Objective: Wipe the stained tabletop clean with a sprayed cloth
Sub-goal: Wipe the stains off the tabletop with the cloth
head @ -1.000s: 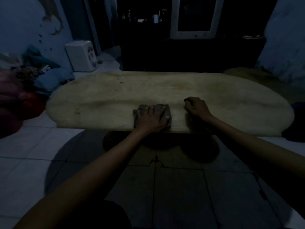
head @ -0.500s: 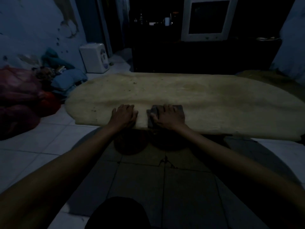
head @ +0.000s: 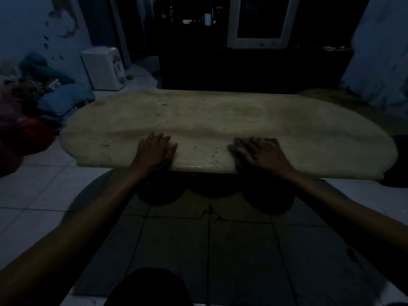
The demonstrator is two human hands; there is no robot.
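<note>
A long oval beige tabletop (head: 220, 120) spans the view, dotted with dark specks near its front edge and at its far left. My right hand (head: 262, 156) presses flat on a grey cloth (head: 235, 149) at the front edge, right of centre; most of the cloth is hidden under the hand. My left hand (head: 155, 151) rests palm down on the bare tabletop at the front edge, left of centre, holding nothing. A strip of the edge between the hands looks wet and shiny.
The room is dim. A white appliance (head: 103, 67) stands on the tiled floor at the back left, beside a pile of clothes (head: 57, 100) and a red bundle (head: 22, 140). A dark cabinet with a white-framed monitor (head: 260, 25) stands behind the table.
The cloth passed from my left hand to my right, which has slid it rightward along the front edge. My left hand now rests on the bare table to the left.
</note>
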